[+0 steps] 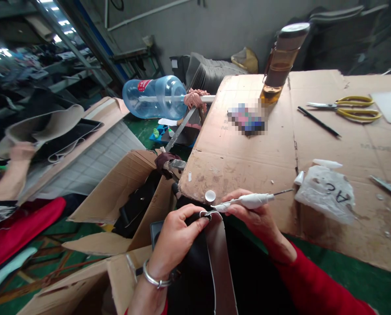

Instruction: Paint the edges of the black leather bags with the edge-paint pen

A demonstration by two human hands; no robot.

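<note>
My left hand (178, 234), with a silver bangle at the wrist, pinches the upper end of a long brown-grey leather-like strip (222, 267) with pale edges. Thin white loops, perhaps thread, curl around that end. In my right hand (252, 216) is a white-wrapped hand tool (256, 200), gripped between thumb and fingers. A thin dark metal shaft sticks out of its right end, and its left tip points at the pinched end; whether it touches is unclear. The strip hangs down over dark material on my lap. A small white cap (210, 195) sits just beyond, on the table edge.
On the cardboard-covered table (248, 162) lie yellow-handled scissors (356, 107), a black pen-like stick (319, 122), a plastic bag (326, 192) and a drink bottle (282, 63). Left are open cartons (116, 188), a blue water jug (156, 97) and another person's hand (22, 153).
</note>
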